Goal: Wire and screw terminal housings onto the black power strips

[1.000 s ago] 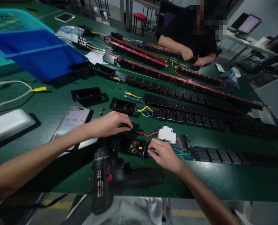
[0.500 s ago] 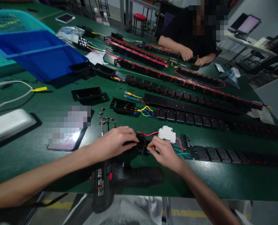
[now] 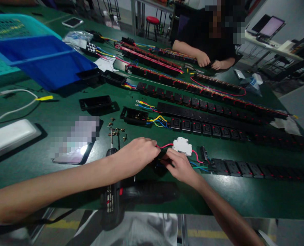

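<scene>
Logged from my station: left hand, fingers closed beside red wire; right hand, fingers curled over black housing (grip hidden from me).

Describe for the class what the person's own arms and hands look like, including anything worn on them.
The left hand and right hand are bare, with no gloves, rings or watch showing. The left forearm and right forearm are bare too, with no sleeves in view.

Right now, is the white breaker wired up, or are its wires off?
Wired up: the white breaker has one red wire at its left end and a second red wire at its right end.
</scene>
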### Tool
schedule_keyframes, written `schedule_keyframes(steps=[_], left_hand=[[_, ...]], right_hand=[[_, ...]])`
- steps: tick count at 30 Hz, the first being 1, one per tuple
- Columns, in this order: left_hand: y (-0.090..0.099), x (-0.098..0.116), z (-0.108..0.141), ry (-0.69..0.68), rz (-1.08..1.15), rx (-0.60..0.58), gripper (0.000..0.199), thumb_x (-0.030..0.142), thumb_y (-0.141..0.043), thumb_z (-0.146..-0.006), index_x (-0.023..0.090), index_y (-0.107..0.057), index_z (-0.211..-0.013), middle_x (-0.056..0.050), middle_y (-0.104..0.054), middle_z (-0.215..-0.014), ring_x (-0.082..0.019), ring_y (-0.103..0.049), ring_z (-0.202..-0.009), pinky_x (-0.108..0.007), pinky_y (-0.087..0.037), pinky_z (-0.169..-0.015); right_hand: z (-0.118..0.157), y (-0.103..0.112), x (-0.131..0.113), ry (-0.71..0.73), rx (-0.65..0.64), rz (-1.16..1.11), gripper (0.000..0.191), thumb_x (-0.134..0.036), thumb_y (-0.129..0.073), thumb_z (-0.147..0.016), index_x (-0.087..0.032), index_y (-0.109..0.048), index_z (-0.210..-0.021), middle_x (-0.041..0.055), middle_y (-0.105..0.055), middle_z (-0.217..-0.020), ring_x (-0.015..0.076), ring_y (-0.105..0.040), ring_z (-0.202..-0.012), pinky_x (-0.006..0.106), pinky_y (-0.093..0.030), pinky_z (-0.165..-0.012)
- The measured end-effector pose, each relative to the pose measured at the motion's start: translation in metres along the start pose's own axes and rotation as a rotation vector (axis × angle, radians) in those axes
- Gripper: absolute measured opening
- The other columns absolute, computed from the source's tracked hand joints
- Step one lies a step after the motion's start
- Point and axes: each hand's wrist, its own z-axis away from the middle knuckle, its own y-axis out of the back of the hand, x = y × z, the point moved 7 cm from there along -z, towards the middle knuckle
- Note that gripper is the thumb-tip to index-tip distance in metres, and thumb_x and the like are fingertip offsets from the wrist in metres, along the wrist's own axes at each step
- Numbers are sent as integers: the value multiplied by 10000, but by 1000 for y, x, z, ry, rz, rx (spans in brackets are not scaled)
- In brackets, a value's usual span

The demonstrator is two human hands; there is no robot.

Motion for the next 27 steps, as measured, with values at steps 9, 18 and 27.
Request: schedule_keyframes(steps=[9, 18, 27], left_hand=[[0, -3, -21, 23, 3, -112, 50, 166, -714, -794, 147, -669, -793, -84, -678, -761, -214, -698, -725, -277, -518, -665], [-1, -19, -18, 14, 154, -156, 131, 258, -811, -709, 189, -706, -747, -35, -667, -727, -221, -673, -685, -274, -427, -560], [6, -29, 0, -38, 247, -97, 139, 181, -618, -866, 272, -721, -891, 5, -676, -828, -153, -654, -701, -246, -406, -593]], right_hand=[[1, -1, 2, 10, 18, -17, 70, -132, -555, -890, -197, -581, -884, 36, -590, -866, 171, -563, -783, 276, -408, -667], [0, 1, 2, -19, 8, -16, 101, -104, -554, -872, -198, -563, -836, 20, -567, -827, 161, -544, -756, 268, -375, -647], [-2, 3, -1, -38, 1, -36, 103, -173, -579, -915, -202, -538, -824, 1, -545, -799, 138, -530, -726, 260, -351, -638]])
